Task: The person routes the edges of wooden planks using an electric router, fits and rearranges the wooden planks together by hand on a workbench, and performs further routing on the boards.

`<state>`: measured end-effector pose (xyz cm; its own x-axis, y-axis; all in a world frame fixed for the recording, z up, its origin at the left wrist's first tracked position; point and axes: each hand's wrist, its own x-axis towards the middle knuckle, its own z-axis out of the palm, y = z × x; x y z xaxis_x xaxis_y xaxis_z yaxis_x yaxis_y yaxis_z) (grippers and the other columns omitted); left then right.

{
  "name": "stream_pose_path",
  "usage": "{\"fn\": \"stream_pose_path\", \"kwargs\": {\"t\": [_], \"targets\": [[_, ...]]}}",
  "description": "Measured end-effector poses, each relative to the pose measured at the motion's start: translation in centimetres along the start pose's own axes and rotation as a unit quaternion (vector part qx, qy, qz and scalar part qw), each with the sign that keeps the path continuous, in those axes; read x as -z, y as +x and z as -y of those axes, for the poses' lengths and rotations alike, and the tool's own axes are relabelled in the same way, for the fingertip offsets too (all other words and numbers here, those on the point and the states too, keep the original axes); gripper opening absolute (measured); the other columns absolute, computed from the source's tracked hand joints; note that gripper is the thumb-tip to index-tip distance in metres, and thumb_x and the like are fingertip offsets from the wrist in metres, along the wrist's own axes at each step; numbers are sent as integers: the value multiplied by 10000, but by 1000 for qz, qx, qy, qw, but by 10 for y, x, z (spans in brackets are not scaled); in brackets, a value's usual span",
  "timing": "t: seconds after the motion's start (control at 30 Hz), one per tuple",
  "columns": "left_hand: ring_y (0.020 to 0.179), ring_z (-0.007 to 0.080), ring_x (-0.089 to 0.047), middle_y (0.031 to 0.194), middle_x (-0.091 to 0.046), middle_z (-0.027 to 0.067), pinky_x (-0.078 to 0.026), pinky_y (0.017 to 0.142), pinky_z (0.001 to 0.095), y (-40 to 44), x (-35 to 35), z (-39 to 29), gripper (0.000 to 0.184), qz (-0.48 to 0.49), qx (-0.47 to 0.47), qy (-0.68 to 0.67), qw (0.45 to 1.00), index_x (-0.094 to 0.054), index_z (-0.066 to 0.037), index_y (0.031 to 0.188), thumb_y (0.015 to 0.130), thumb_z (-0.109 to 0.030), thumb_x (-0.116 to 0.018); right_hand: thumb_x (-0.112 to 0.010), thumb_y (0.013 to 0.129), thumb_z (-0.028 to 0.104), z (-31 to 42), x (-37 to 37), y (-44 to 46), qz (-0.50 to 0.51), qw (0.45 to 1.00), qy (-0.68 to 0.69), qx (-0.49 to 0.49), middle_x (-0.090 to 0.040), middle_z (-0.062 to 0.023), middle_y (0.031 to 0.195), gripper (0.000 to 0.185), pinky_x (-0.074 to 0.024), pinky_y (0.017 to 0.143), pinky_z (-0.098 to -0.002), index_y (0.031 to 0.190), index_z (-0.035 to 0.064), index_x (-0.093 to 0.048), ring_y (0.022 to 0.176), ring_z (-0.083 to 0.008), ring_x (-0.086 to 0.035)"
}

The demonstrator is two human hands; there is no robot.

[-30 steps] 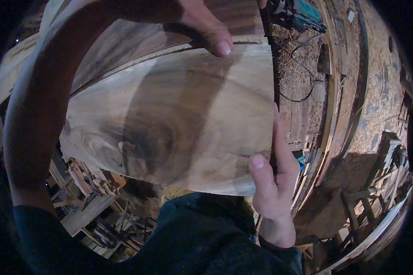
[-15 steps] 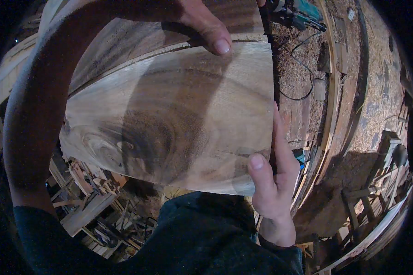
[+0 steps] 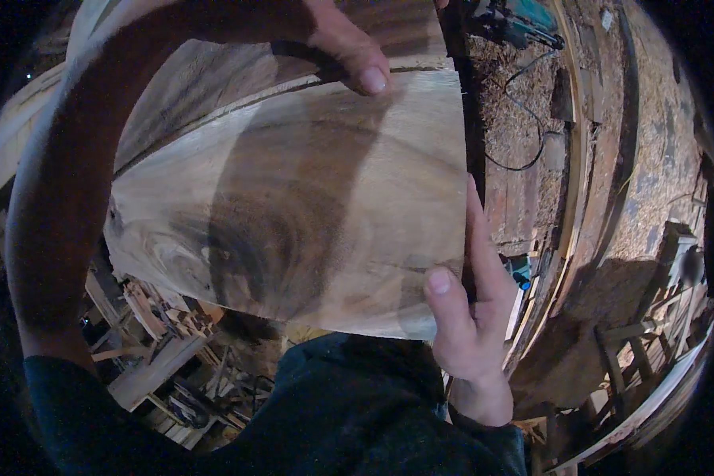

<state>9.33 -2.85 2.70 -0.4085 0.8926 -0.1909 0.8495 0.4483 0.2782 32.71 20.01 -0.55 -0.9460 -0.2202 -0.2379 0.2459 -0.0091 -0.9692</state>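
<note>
A wide, pale wooden board [image 3: 404, 198] with swirling dark grain lies across the view in front of me. A darker board [image 3: 214, 71] runs along its far edge, with a rough curved seam between them. My left hand [image 3: 349, 47] reaches over from the left, its thumb pressed on the pale board's far edge by the seam; its other fingers are mostly hidden. My right hand [image 3: 476, 325] grips the near right corner, thumb on the top face and fingers along the end. The left arm casts a broad shadow over the grain.
A teal power tool [image 3: 523, 24] with a black cord [image 3: 520, 166] sits at the upper right among wood shavings. Long timber strips [image 3: 575, 159] run down the right side. Scrap wood [image 3: 159, 365] is heaped at the lower left, and more offcuts [image 3: 627, 341] lie at the lower right.
The boards and both hands have shifted slightly left in view. Both hands keep the same hold.
</note>
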Motion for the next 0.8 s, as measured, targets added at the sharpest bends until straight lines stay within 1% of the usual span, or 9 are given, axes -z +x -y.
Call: {"fn": "stream_pose_path", "kwargs": {"t": [0.07, 0.13, 0.27, 0.4, 0.47, 0.57, 0.67, 0.73, 0.8], "targets": [[1372, 528, -180, 1523, -117, 305, -235, 1058, 659, 2, -2, 3, 895, 12, 5, 11, 1000, -540, -225, 1226, 526, -695, -839, -615, 854, 128, 1, 2, 1, 7, 1000, -22, 3, -584, -264, 1269, 669, -384, 1033, -338, 1413, -124, -350, 1182, -317, -560], [1384, 530, -148, 1532, -115, 292, -212, 1060, 674, 4, -10, 12, 884, -29, -44, -25, 998, -550, -236, 1216, 520, -697, -840, -616, 855, 128, 3, 4, 1, 7, 1000, -25, -1, -582, -263, 1274, 661, -377, 1040, -336, 1410, -123, -358, 1196, -308, -556], [1397, 534, -102, 1546, -116, 265, -181, 1064, 692, -6, -23, 21, 871, -71, -60, 8, 996, -562, -253, 1201, 509, -702, -840, -620, 854, 130, 5, -1, -1, -9, 999, 24, -23, -582, -259, 1278, 650, -292, 1104, -356, 1402, -118, -376, 1218, -307, -545], [1410, 538, -57, 1560, -116, 238, -150, 1069, 709, -15, -31, 24, 857, -113, -58, 45, 991, -575, -269, 1186, 498, -708, -841, -626, 851, 139, 4, 2, 1, 5, 1000, -25, -11, -577, -258, 1288, 650, -204, 1146, -380, 1397, -119, -384, 1218, -322, -540], [1416, 541, -34, 1567, -117, 224, -135, 1071, 717, -15, -32, 22, 851, -107, -26, 42, 993, -581, -278, 1178, 493, -710, -841, -631, 850, 147, 4, 4, 1, 12, 999, -51, -10, -574, -258, 1292, 655, -188, 1150, -391, 1396, -120, -386, 1214, -327, -538], [1425, 530, 3, 1581, -109, 179, -102, 1085, 715, -9, -19, 0, 817, -43, 82, 2, 996, -588, -302, 1168, 504, -705, -838, -641, 844, 159, 5, 3, 0, 7, 999, -29, -34, -571, -256, 1297, 664, -190, 1147, -393, 1396, -114, -393, 1206, -326, -535], [1439, 500, 34, 1597, -84, 134, -67, 1099, 710, 0, -7, -16, 759, 13, 171, -10, 985, -588, -332, 1170, 542, -683, -829, -644, 846, 158, 9, 9, -1, 24, 995, -97, -26, -571, -257, 1297, 668, -200, 1143, -377, 1408, -97, -388, 1222, -321, -529], [1461, 433, 37, 1611, -30, 108, -36, 1111, 698, 4, -16, -14, 667, 23, 193, 39, 980, -573, -363, 1198, 634, -629, -807, -642, 853, 151, 13, 12, 0, 39, 992, -120, -27, -570, -263, 1294, 672, -235, 1130, -369, 1422, -85, -372, 1224, -319, -540], [1468, 420, 27, 1615, -27, 110, -47, 1104, 697, 6, -12, -7, 680, 28, 176, 39, 983, -569, -339, 1223, 649, -629, -789, -636, 862, 142, 16, 14, 3, 49, 991, -123, -15, -563, -277, 1292, 683, -322, 1080, -366, 1438, -78, -342, 1194, -324, -573]]}}
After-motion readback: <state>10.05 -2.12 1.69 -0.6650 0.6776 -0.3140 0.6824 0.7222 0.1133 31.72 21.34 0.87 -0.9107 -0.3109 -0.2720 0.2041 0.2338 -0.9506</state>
